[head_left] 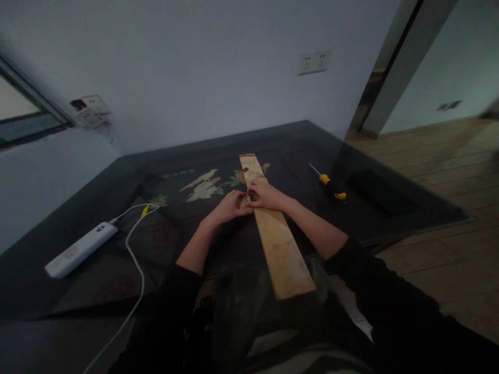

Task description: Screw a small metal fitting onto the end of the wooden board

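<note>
A long wooden board [278, 244] lies on the dark table, its near end jutting past the edge toward my body. Over its middle, both hands meet around a small dark-and-light metallic piece [248, 198], too small to name. My left hand [233, 204] is at the board's left edge, thumb and fingers curled in on the piece. From the right, my right hand [265, 195] rests across the board with its fingers bent onto the same piece. To the right of the board lies a screwdriver [330, 186] with a yellow and black handle.
The dark table [187, 239] carries a painted bird-and-flower pattern. A white power bank [81, 249] with a white cable [136, 265] lies at left. A flat black object [380, 192] sits at right. Behind is a wall with a socket [314, 62].
</note>
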`<action>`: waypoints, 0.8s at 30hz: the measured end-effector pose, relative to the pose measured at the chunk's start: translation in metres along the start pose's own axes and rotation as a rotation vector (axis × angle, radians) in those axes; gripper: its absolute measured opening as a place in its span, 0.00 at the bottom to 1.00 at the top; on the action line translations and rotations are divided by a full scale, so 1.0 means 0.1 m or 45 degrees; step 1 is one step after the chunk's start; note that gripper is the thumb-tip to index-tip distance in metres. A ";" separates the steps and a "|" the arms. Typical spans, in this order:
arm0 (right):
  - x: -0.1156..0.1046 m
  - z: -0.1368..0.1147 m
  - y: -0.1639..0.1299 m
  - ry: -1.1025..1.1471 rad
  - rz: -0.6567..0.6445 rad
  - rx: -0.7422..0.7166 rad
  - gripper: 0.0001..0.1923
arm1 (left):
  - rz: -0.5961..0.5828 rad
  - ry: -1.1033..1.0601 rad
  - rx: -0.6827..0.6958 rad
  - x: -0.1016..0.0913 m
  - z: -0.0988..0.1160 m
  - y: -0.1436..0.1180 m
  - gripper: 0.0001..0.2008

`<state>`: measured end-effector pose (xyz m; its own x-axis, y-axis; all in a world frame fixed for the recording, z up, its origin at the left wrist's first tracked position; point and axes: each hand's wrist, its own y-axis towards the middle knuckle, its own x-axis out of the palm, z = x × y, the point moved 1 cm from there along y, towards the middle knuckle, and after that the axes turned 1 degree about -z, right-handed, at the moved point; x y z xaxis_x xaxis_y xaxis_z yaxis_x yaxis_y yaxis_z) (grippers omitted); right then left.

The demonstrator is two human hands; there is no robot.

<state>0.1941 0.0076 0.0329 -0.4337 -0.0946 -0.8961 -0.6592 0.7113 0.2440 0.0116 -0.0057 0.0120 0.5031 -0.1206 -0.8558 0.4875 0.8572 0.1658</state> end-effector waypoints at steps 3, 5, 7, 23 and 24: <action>0.01 0.01 0.00 0.029 0.009 0.003 0.16 | -0.007 0.006 0.017 0.01 -0.02 0.01 0.28; 0.01 0.02 0.00 0.044 0.010 0.005 0.16 | -0.018 0.025 0.032 0.00 -0.03 0.01 0.28; 0.01 0.03 0.00 0.057 0.007 0.007 0.16 | -0.030 0.039 0.046 0.00 -0.03 0.01 0.28; -0.02 0.02 0.00 0.102 0.001 0.021 0.17 | -0.072 0.192 0.034 0.02 -0.06 0.00 0.26; -0.01 0.02 0.00 0.102 0.002 0.018 0.17 | -0.077 0.192 0.032 0.02 -0.07 0.00 0.26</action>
<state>0.1961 0.0090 0.0333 -0.4828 -0.1483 -0.8631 -0.6500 0.7211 0.2397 0.0076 -0.0030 0.0071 0.3605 -0.0937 -0.9281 0.5323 0.8377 0.1222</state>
